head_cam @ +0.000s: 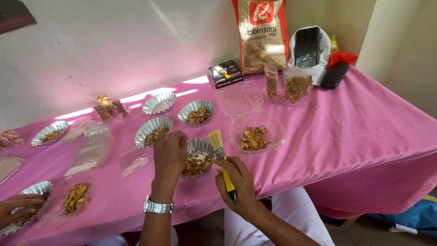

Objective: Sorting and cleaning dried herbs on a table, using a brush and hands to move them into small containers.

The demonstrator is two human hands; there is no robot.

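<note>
Left hand (169, 152) pinching foil cup (199, 157) rim near table edge (291, 175); right hand (239, 182) clenched round yellow brush (221, 157).

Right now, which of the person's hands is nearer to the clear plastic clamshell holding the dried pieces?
The right hand, gripping a yellow brush, sits just below-left of the clamshell. The left hand is further left, over a foil cup.

a table covered by a pink cloth (364, 123) carries 6 fluted foil cups (153, 131), most holding dried orange-brown pieces. also on it: an open clear clamshell box (257, 132), small clear bags (93, 150), a paper bag (263, 36) and a black box (226, 74).
</note>
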